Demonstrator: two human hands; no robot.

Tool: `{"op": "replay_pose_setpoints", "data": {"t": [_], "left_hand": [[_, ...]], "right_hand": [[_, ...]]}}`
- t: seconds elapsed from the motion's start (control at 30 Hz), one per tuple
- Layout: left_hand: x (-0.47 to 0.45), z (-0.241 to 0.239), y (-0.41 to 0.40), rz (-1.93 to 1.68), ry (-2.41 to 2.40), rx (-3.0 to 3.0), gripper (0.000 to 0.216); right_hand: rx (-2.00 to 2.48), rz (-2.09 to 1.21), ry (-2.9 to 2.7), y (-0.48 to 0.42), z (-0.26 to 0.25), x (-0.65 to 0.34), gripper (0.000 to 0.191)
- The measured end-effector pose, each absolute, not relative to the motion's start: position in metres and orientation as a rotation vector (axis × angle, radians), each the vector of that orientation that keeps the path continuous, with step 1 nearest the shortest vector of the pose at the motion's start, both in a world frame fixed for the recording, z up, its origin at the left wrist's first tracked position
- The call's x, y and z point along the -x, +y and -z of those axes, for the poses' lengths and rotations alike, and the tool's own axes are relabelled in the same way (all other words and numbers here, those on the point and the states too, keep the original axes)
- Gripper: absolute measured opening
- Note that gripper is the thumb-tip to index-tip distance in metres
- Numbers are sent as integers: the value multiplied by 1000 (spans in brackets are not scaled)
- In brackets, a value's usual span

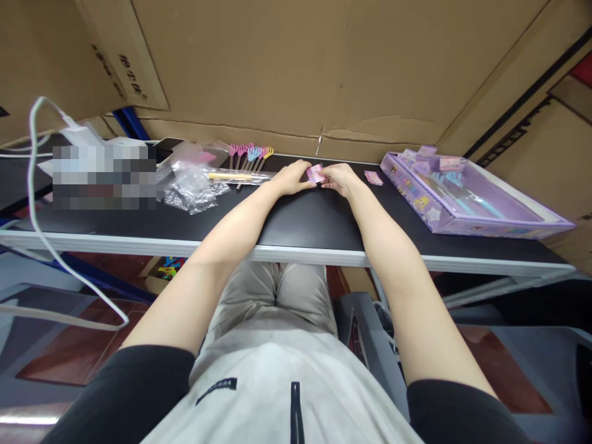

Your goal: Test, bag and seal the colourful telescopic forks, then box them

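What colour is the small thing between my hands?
The small thing is mostly pink with paler patches, best seen in the head view.

I'm seeing a black bench (309,228) with a silvery edge. A purple box (437,219) is sitting on its right, a little pink packet (373,178) is lying nearby, and crinkly clear bags (192,192) and bright claw-topped sticks (252,154) are resting toward the left.

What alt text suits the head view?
A person's left hand and right hand meet at a small pink item over a black table. A purple box sits right; colorful claw-topped sticks and clear plastic lie left.
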State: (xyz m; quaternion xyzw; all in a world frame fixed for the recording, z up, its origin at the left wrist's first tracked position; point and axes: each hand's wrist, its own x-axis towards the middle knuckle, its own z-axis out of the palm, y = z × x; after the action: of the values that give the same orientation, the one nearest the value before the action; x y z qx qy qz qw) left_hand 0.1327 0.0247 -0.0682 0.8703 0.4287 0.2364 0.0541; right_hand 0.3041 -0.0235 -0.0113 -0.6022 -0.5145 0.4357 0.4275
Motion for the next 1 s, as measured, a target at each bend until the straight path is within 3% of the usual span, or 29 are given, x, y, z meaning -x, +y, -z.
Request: {"op": "replay_pose_setpoints", "data": {"t": [0.23,0.47,1.0], "left_hand": [[-125,57,15,-588,1520,-2593,83],[-108,55,23,-570,1514,-2587,68],[-104,63,33,-651,1447,-2548,78]], "right_hand": [[1496,-1056,-1245,-19,13,-303,38],[1475,-1087,-1243,-16,17,-303,33],[1473,-1096,-1302,-19,20,-299,41]]}}
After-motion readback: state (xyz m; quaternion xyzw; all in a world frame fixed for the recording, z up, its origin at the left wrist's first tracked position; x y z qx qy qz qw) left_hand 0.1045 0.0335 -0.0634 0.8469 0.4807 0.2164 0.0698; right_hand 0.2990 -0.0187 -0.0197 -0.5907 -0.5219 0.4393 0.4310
